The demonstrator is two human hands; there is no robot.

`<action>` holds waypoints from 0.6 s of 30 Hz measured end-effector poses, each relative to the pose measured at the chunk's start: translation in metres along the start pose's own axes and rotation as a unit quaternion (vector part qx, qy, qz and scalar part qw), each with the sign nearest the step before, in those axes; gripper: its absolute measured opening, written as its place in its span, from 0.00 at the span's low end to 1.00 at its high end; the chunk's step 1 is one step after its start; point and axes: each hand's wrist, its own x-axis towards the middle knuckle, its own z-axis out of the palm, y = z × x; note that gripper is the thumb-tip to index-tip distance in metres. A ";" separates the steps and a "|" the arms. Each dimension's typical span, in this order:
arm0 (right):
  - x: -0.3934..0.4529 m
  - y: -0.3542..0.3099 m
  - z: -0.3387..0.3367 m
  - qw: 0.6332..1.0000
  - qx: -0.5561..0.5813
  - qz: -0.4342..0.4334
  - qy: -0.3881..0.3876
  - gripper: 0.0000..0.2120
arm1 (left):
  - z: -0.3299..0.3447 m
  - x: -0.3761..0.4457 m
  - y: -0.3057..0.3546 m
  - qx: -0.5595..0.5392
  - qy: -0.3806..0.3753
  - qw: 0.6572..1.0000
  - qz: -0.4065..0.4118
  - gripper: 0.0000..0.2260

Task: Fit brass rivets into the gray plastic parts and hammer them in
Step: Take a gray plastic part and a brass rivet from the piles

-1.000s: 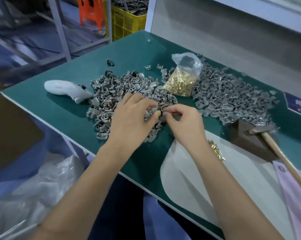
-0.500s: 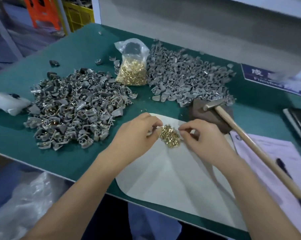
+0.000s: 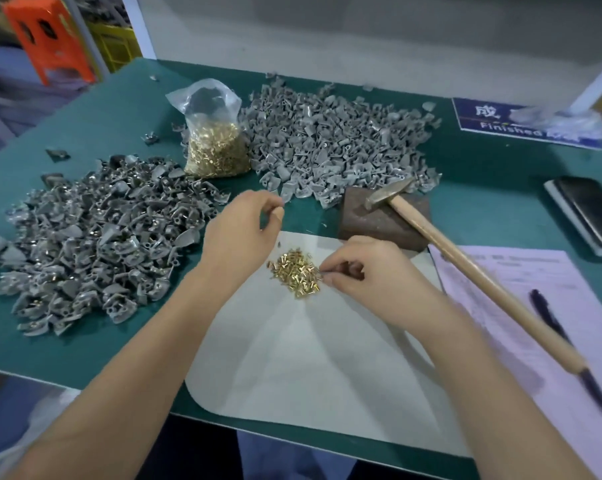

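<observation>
Green bench top fills the view. White sheet at 6 o'clock, running to the near edge.

Two heaps of gray plastic parts: one at 9 o'clock, with brass glinting in many pieces, and a plain gray one at 12 to 1 o'clock. Clear bag of brass rivets stands between them at 11 o'clock.

Hammer at 3 o'clock, head resting on a dark block, wooden handle running down toward 4.

Left hand at centre, just above the sheet's far edge: thumb and fingers curled together. Whether a gray part sits in that pinch, cannot tell.

Right hand on the sheet, fingertips pinched at the 3 o'clock edge of the loose brass rivets; likely nipping one rivet, too small to confirm.

Judgement, step in hand: picking a single rivet. Take it from the pile's edge, one only, by the head end so the shank leads into the part's hole. Seat it square before reaching for the hammer.
</observation>
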 end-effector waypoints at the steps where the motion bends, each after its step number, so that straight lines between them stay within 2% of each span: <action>1: 0.000 -0.001 0.000 1.000 0.000 0.003 0.002 0.04 | 0.003 0.007 0.000 0.022 0.008 1.000 0.002 0.08; 7: -0.001 -0.008 -0.001 1.000 -0.004 0.000 -0.012 0.04 | 0.014 0.031 -0.002 0.113 0.024 0.993 -0.010 0.16; 14: -0.001 -0.014 0.003 1.000 -0.011 0.001 0.000 0.03 | 0.016 0.028 -0.014 0.088 0.046 0.995 -0.001 0.12; 18: -0.002 -0.012 0.006 1.000 -0.019 -0.004 0.010 0.03 | 0.017 0.032 -0.014 0.099 0.069 0.993 0.015 0.14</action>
